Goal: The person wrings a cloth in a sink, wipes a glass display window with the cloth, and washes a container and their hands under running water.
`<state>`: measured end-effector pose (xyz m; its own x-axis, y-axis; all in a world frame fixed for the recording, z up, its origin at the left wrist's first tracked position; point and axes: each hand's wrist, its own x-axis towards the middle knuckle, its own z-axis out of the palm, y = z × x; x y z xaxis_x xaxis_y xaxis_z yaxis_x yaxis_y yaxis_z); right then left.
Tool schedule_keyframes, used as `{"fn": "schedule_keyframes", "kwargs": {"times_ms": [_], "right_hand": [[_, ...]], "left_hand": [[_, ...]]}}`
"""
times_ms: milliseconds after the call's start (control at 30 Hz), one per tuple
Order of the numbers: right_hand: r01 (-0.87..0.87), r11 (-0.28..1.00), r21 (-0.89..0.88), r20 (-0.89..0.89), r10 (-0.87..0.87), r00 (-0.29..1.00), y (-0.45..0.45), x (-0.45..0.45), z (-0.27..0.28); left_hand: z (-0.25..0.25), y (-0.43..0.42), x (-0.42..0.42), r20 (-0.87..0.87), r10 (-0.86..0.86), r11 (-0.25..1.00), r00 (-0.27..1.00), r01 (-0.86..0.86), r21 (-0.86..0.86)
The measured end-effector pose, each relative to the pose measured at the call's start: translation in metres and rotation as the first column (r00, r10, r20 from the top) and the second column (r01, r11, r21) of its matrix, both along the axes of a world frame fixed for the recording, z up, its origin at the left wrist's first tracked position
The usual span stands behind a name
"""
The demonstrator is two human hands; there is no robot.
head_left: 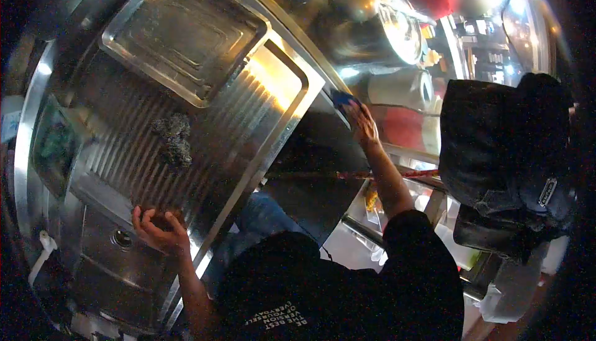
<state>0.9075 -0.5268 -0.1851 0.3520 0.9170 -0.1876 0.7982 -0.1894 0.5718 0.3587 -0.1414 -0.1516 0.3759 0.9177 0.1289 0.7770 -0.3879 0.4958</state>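
My left hand (162, 231) hovers by the lower end of the ribbed steel drainboard (127, 127), near the sink. Its fingers are curled but apart, and I make out nothing held in them. My right hand (364, 125) reaches out to the right with a dark blue cloth or sponge (343, 99) under its fingers, against a metal edge beside the drainboard. A grey clump of steel wool (174, 139) lies on the ribs. Above it, a wet rectangular metal tray (186, 36) rests across the far part of the drainboard.
The steel sink basin (118, 272) with its drain is at lower left. A large metal pot (354, 36) and a white paper roll (400, 89) stand at upper right. A black bag (503, 154) hangs at right, near my right arm. Shelving sits below it.
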Motion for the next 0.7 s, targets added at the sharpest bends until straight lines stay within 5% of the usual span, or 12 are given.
{"fn": "schedule_keyframes", "kwargs": {"times_ms": [33, 100, 233, 300, 367, 567, 700], "right_hand": [[-0.074, 0.997, -0.008, 0.007, 0.074, 0.997, 0.006, -0.015, 0.005], [0.199, 0.974, 0.108, -0.248, -0.167, 0.954, 0.023, -0.043, 0.027], [0.349, 0.932, 0.101, -0.293, -0.307, 0.906, 0.003, -0.055, 0.059], [0.283, 0.952, 0.117, -0.152, -0.264, 0.953, -0.027, -0.067, 0.051], [0.41, 0.905, 0.116, -0.3, -0.362, 0.883, -0.013, -0.065, 0.054], [0.217, 0.943, 0.251, -0.236, -0.158, 0.959, 0.076, -0.024, 0.011], [0.259, 0.962, 0.085, -0.188, -0.239, 0.953, 0.087, -0.029, 0.023]], "left_hand": [[0.002, 0.001, 0.001, -0.025, 0.011, 1.0, 1.0, -0.01, 0.007], [0.009, 0.001, 0.002, -0.076, 0.003, 1.0, 0.997, -0.002, 0.009], [0.0, 0.002, 0.002, 0.02, 0.005, 1.0, 1.0, -0.005, 0.022], [0.002, 0.003, 0.001, 0.035, 0.01, 1.0, 0.999, -0.01, 0.012], [-0.001, 0.002, -0.002, 0.028, 0.011, 0.999, 1.0, -0.012, 0.043], [-0.004, 0.003, 0.0, 0.04, 0.003, 0.998, 0.999, -0.005, 0.061], [-0.002, 0.002, 0.002, 0.032, -0.002, 0.998, 0.999, 0.0, 0.059]]}}
